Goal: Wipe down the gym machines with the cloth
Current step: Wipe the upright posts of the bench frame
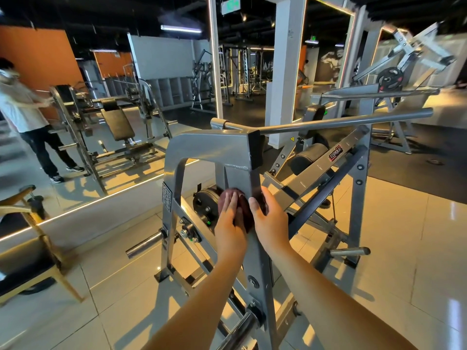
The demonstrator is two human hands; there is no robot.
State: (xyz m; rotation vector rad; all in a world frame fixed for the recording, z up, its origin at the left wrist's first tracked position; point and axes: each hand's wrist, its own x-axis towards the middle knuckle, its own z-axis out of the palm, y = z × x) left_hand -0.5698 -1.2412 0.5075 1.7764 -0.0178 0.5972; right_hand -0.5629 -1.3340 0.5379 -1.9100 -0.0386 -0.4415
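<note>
left hand (230, 219) flat, fingers straight, pressed on dark red-brown cloth (244, 214). cloth bunched against near upright (260, 274) of grey machine (202, 147), below top crossbeam. right hand (271, 219) curled round same upright from the right, thumb on near face, touching cloth edge; fingertips hidden behind post. both forearms bare. tiled floor (113, 286) beneath. chair (38, 261) at left; person in white top (22, 114) far left, well apart.

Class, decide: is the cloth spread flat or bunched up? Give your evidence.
Bunched up: the cloth forms a rounded wad against the machine's post, held there by the left hand and right hand.
</note>
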